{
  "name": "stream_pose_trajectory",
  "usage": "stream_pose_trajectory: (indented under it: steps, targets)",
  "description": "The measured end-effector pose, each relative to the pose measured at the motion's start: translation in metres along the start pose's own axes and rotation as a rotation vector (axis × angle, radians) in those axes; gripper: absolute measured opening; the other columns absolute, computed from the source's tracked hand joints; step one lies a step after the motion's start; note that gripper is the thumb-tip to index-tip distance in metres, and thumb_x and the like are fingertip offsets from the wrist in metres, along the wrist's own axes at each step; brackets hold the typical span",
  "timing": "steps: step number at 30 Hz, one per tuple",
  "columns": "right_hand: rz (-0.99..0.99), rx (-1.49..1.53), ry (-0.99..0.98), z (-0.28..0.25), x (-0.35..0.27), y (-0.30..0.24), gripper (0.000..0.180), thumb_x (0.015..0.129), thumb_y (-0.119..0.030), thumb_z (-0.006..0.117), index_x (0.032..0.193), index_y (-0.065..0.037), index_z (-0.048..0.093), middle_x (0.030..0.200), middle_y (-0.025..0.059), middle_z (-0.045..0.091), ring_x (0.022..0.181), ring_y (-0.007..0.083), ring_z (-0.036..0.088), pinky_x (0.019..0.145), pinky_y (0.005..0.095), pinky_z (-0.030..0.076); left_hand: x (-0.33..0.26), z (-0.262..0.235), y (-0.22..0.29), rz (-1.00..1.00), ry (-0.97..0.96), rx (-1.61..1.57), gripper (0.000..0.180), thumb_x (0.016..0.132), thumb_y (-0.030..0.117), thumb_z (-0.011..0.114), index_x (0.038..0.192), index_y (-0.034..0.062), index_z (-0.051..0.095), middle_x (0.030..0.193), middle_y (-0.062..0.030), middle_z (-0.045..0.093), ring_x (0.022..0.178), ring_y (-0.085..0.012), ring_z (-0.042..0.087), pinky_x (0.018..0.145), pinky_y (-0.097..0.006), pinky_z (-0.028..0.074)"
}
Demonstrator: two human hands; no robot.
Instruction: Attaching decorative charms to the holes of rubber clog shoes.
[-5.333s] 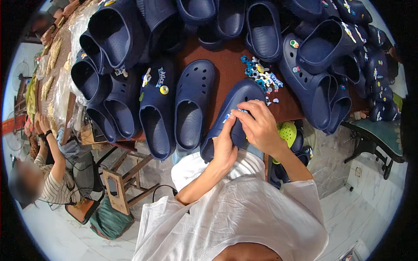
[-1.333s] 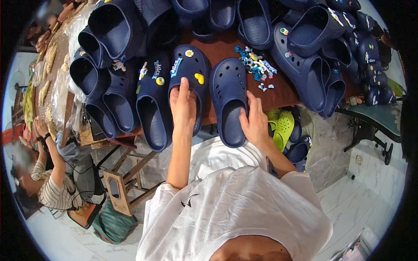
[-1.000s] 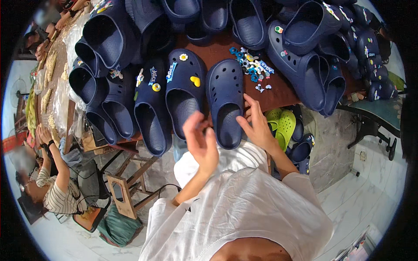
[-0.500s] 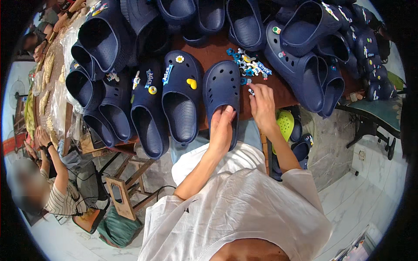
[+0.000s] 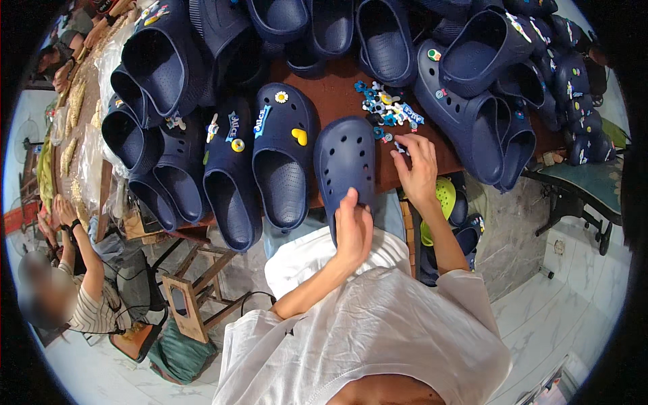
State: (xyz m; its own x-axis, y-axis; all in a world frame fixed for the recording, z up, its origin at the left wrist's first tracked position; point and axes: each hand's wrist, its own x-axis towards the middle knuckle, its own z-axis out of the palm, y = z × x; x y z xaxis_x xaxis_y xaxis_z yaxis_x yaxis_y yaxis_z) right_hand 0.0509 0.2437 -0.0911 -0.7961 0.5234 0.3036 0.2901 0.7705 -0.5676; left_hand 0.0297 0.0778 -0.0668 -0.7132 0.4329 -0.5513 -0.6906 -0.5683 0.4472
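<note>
A plain navy clog (image 5: 345,152) with holes in its top lies at the table's front edge. My left hand (image 5: 354,231) grips it near its opening, thumb on top and the other fingers partly hidden. To its right, my right hand (image 5: 420,170) pinches a small white and blue shoe charm (image 5: 399,147) at the fingertips, close to a pile of colourful shoe charms (image 5: 390,108). Left of the plain clog stands a navy clog with a daisy, a word charm and a yellow heart (image 5: 283,152). Beside that is another decorated clog (image 5: 233,169).
Many navy clogs (image 5: 158,67) crowd the brown table (image 5: 331,88) at left, back and right. A green clog (image 5: 444,197) sits below the table, near a dark chair (image 5: 580,179). At far left another person (image 5: 94,297) works at a table; a wooden stool (image 5: 192,297) stands nearby.
The plain clog has tipped and its top now faces me more, its opening mostly out of sight. My left thumb has moved onto its top. My right hand has shifted slightly right and down.
</note>
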Motion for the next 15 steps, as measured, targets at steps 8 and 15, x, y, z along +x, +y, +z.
stream_pose_trajectory:
  steps: [8,15]
  targets:
    - [-0.051,-0.019,-0.038,0.021,0.035,-0.003,0.033,0.089,-0.013,0.063,0.121,-0.006,0.059,0.122,0.0125,0.055,0.117,0.0343,0.049,0.098,0.0475,0.038,-0.010,-0.011,-0.002,0.006,0.010,-0.006,0.035,0.096,0.033,0.060,0.119,0.0073,0.057,0.119,0.0023,0.055,0.107,-0.0098,0.046,0.094,-0.030,0.034]
    - [-0.244,-0.189,-0.144,0.042,0.040,-0.013,0.038,0.088,-0.003,0.055,0.125,-0.002,0.058,0.138,0.0163,0.049,0.132,0.0400,0.038,0.107,0.0527,0.029,-0.002,-0.010,0.001,0.023,-0.041,0.004,0.041,0.097,0.034,0.059,0.122,0.0021,0.056,0.125,0.0009,0.056,0.113,-0.0107,0.047,0.098,-0.030,0.033]
